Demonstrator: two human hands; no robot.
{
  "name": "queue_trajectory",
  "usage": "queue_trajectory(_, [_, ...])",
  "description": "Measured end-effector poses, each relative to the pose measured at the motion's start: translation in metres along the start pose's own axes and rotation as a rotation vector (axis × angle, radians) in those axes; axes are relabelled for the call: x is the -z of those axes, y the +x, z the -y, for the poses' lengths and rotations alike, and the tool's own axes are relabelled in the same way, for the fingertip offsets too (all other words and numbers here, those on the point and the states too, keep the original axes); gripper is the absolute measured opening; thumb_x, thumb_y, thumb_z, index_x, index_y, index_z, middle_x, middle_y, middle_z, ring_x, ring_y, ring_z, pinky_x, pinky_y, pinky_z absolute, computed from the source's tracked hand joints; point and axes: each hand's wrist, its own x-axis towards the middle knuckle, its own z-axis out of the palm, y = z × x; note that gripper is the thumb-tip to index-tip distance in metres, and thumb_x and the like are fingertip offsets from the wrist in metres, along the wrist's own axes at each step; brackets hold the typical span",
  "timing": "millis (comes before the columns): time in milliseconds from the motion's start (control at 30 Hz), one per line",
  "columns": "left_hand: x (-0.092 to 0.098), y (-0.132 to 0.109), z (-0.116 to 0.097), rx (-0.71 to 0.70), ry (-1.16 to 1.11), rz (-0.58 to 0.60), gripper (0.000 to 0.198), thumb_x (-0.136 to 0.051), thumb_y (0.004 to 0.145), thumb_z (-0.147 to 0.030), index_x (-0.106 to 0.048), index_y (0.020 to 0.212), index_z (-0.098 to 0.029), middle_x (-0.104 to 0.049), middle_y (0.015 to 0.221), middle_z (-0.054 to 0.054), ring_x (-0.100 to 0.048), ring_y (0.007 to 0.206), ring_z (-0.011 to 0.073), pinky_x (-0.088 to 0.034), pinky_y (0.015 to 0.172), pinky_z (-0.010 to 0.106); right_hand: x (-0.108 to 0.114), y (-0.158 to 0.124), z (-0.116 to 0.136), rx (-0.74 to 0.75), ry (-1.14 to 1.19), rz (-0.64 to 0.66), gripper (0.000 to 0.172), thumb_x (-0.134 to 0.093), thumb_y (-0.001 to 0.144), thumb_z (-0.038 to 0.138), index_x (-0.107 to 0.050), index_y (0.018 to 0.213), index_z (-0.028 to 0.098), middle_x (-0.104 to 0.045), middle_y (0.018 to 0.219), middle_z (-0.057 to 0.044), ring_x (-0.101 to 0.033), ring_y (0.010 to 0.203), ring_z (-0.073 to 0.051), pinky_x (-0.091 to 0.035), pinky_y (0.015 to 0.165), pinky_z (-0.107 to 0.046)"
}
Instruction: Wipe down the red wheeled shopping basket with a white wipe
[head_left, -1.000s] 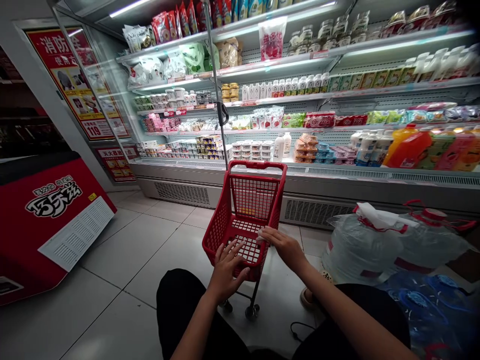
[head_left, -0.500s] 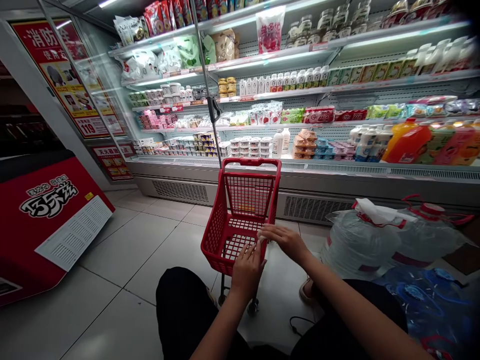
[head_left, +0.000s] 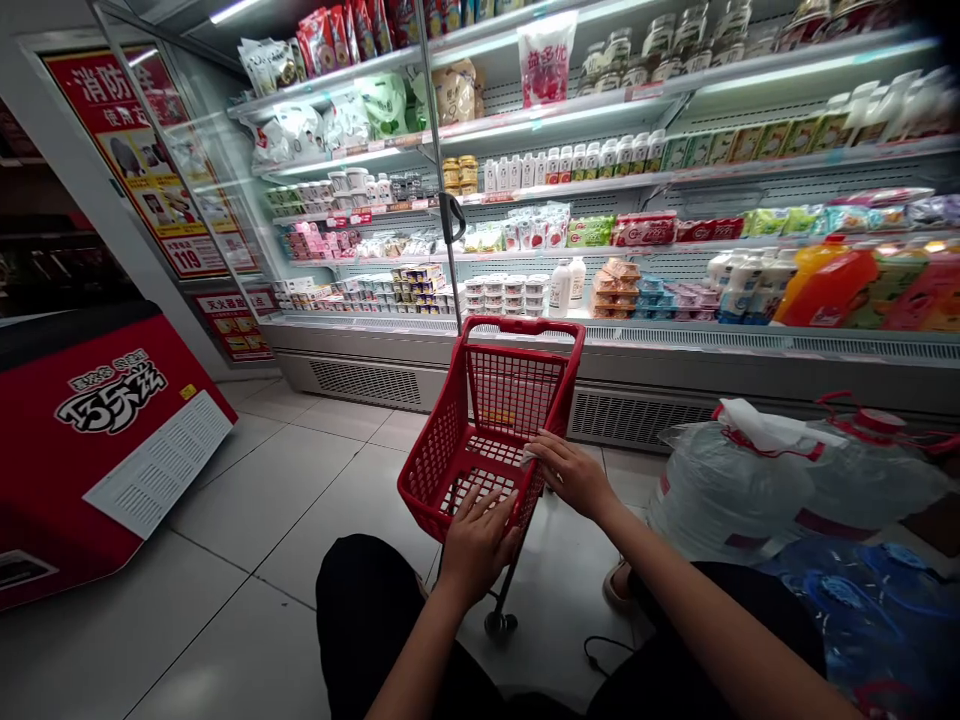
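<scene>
A red plastic shopping cart [head_left: 424,470] stands between my knees, its basket angled and its handle at the far side. My left hand [head_left: 478,540] grips the near rim of the basket, fingers reaching over the edge and thumb outside. At the right side of the basket is my right hand [head_left: 574,475], its fingers closed on a small white wipe [head_left: 528,456] against the rim. Whether the wipe is paper or cloth I cannot tell. The basket's slotted floor shows between the hands.
An open refrigerated display [head_left: 637,350] full of dairy goods and drinks runs behind the cart. To the left sits a red freezer [head_left: 135,450]. On the right are large wrapped water bottles [head_left: 727,490] and blue-tinted bottles [head_left: 847,610]. A black cable [head_left: 604,640] lies on the floor.
The cart's basket has turned, its near end swinging left and its handle shifting right. My left hand has moved left and down onto the near rim, apart from my right hand.
</scene>
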Motion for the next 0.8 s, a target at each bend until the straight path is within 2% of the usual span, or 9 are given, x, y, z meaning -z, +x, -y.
queue_trajectory(167, [0.009, 0.002, 0.01, 0.089, 0.002, -0.036, 0.053, -0.053, 0.101, -0.03, -0.049, 0.153, -0.03, -0.069, 0.138, 0.002, -0.063, 0.13, 0.0253, -0.036, 0.123, 0.053, 0.003, 0.005, 0.003, -0.025, 0.071, 0.001, 0.038, -0.054, 0.104, 0.025, -0.063, 0.14, 0.032, -0.069, 0.138, -0.001, -0.055, 0.14, -0.022, -0.052, 0.114, -0.042])
queue_trajectory(333, [0.011, 0.004, 0.023, 0.061, -0.01, 0.013, 0.049, -0.054, 0.102, -0.031, -0.052, 0.151, -0.031, -0.073, 0.132, 0.001, -0.066, 0.125, 0.0243, -0.038, 0.121, 0.052, -0.002, 0.006, 0.001, -0.107, 0.188, -0.045, 0.025, -0.059, 0.103, 0.035, -0.072, 0.124, 0.03, -0.076, 0.125, 0.0, -0.061, 0.132, -0.022, -0.055, 0.11, -0.041])
queue_trajectory(467, [0.013, 0.004, 0.028, 0.057, -0.032, 0.021, 0.044, -0.054, 0.102, -0.032, -0.057, 0.146, -0.031, -0.075, 0.128, 0.001, -0.065, 0.125, 0.0238, -0.037, 0.121, 0.052, -0.002, 0.005, 0.002, -0.131, 0.192, -0.064, 0.024, -0.056, 0.104, 0.035, -0.075, 0.117, 0.03, -0.078, 0.118, 0.0, -0.063, 0.127, -0.022, -0.056, 0.108, -0.041])
queue_trajectory(633, [0.015, 0.01, 0.034, 0.117, -0.111, 0.034, 0.047, -0.052, 0.104, -0.041, -0.054, 0.149, -0.03, -0.067, 0.142, 0.003, -0.058, 0.137, 0.0252, -0.031, 0.125, 0.055, 0.002, -0.003, 0.004, -0.105, 0.186, -0.054, 0.03, -0.055, 0.104, 0.032, -0.069, 0.13, 0.03, -0.073, 0.129, -0.001, -0.059, 0.133, -0.022, -0.052, 0.113, -0.045])
queue_trajectory(700, [0.017, 0.014, 0.035, 0.173, -0.221, 0.036, 0.046, -0.045, 0.106, -0.043, -0.053, 0.151, -0.031, -0.063, 0.147, 0.002, -0.056, 0.139, 0.0242, -0.027, 0.127, 0.056, 0.003, -0.008, 0.004, -0.08, 0.148, -0.04, 0.034, -0.054, 0.104, 0.028, -0.065, 0.137, 0.03, -0.07, 0.136, -0.001, -0.056, 0.137, -0.022, -0.051, 0.116, -0.045])
queue_trajectory(800, [0.02, 0.021, 0.033, 0.311, -0.459, 0.037, 0.047, -0.029, 0.111, -0.043, -0.06, 0.144, -0.033, -0.062, 0.147, -0.001, -0.05, 0.145, 0.0238, -0.027, 0.128, 0.056, 0.005, -0.013, 0.002, -0.066, 0.079, -0.027, 0.041, -0.052, 0.104, 0.022, -0.06, 0.143, 0.032, -0.068, 0.14, 0.001, -0.056, 0.138, -0.021, -0.052, 0.115, -0.042])
